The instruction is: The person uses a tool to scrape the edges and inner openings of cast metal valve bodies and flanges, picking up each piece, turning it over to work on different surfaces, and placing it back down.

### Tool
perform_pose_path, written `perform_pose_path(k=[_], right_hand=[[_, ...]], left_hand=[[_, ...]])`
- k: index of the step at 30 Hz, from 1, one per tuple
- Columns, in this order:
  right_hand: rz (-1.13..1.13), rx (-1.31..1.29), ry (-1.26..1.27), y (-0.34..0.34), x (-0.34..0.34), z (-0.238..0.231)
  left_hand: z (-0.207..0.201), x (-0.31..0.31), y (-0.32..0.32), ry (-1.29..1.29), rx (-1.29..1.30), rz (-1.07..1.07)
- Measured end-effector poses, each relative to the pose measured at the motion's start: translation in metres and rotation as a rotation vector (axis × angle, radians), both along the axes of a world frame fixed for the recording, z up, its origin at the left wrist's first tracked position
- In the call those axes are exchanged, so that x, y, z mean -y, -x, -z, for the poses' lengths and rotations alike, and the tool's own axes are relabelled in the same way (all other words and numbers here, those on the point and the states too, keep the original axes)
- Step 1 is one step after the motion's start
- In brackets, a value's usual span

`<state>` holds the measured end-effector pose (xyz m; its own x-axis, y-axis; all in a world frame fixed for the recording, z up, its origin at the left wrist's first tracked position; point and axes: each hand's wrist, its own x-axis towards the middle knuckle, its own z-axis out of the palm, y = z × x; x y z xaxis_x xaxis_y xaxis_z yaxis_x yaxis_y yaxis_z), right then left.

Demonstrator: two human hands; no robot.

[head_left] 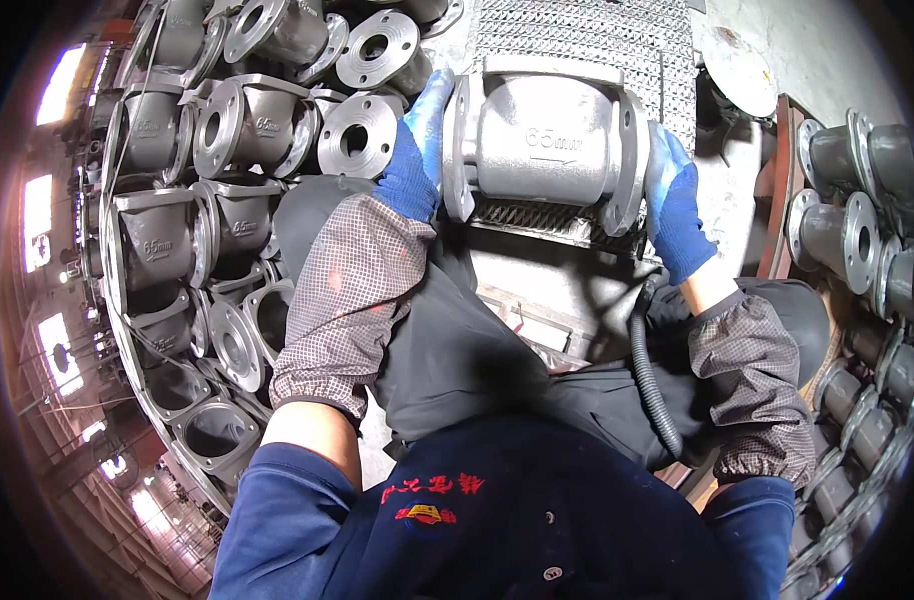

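Note:
Between my two gloved hands is a grey cast-metal flanged valve body (pixel 545 140), with a round flange at each end and a square flange along its far side. My left hand (pixel 418 150), in a blue glove, presses on the outer face of the left flange. On the right flange lies my right hand (pixel 673 195), also gloved in blue, its fingers along the outer face. Beneath the casting, a textured metal grating (pixel 587 35) shows at the far side and along the near edge. The undersides of both hands are hidden.
Stacked grey valve bodies (pixel 245 125) crowd the left side, close to my left arm. More flanged castings (pixel 837 240) stand at the right behind a rusty brown edge (pixel 780 190). A black corrugated hose (pixel 645 370) runs past my right leg. A pale round disc (pixel 739 75) lies at the far right.

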<state>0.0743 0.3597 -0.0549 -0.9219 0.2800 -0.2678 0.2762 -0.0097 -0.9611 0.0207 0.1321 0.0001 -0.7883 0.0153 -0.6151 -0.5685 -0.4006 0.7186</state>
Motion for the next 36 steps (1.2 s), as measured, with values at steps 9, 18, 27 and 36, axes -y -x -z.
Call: perform_pose_path(k=[9,18,27,36], right_hand=[[-0.041,-0.138,-0.188,0.003,-0.009,0.014],[-0.061,-0.086,-0.042,0.011,-0.004,-0.003],[-0.440,-0.222,-0.516,-0.002,-0.028,-0.019],[-0.227,0.027,0.010,0.023,-0.001,-0.022]], left_hand=[[0.021,0.012,-0.012,0.184,-0.299,0.264],[0.021,0.006,-0.011,0.150,-0.283,0.138],[-0.019,0.012,-0.029,0.036,-0.678,0.241],[-0.015,0.014,-0.006,-0.089,-0.266,0.086]])
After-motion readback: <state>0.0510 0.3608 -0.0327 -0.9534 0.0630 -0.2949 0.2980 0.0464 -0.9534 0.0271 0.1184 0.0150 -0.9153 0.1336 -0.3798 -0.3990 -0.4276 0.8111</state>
